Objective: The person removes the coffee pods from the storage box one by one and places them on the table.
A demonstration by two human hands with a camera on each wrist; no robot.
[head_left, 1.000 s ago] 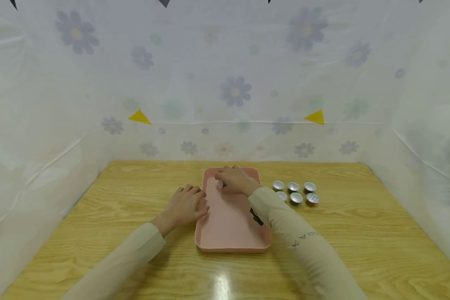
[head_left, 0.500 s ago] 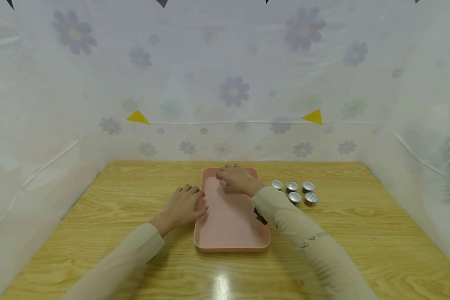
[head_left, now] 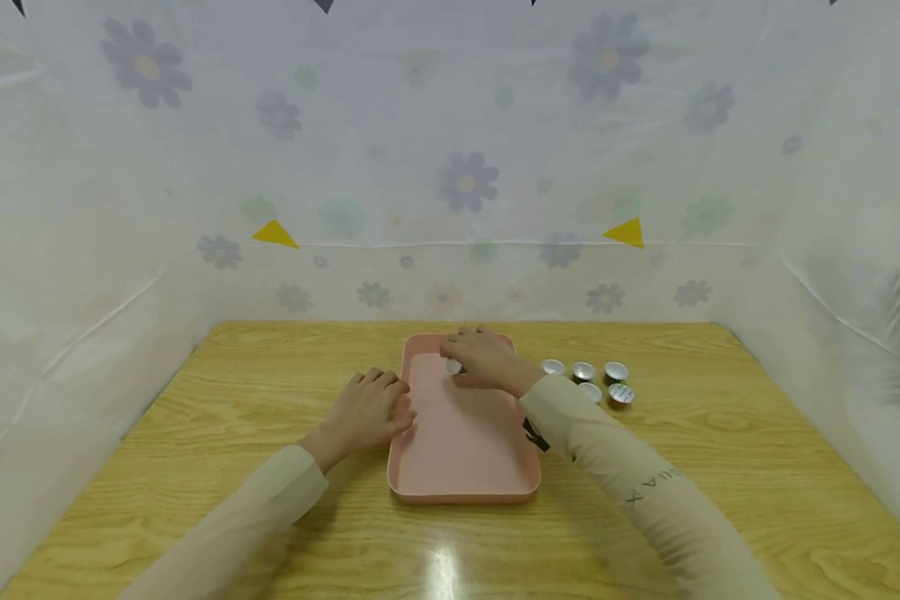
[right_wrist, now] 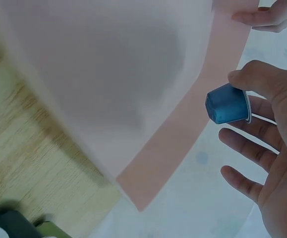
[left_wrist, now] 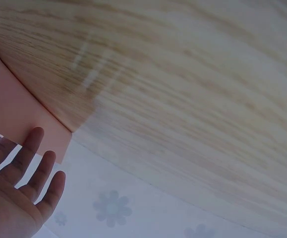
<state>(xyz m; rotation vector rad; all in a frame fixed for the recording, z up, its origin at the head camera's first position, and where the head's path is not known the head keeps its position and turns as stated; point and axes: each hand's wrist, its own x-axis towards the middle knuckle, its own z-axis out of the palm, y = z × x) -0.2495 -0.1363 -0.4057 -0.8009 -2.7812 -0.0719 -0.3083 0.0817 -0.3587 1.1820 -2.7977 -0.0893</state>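
Note:
My right hand is above the far part of a pink tray. Between its thumb and fingers it pinches a blue coffee capsule, clear of the tray floor; the capsule's silver lid faces the fingers in the right wrist view. My left hand lies at the tray's left rim. In the left wrist view its fingers are mostly straight along the outer wall, and the thumb is hidden there. Several more capsules stand lid up on the table, right of the tray; my right sleeve partly covers the group.
The tray sits on a wood-grain table. White flowered sheeting encloses the table at the back and both sides. Dark and green capsules appear blurred at the right wrist view's lower left corner.
My right hand has shifted slightly to the right with the capsule, and its forearm has swung right, covering more of the capsule group. My left hand stays at the rim.

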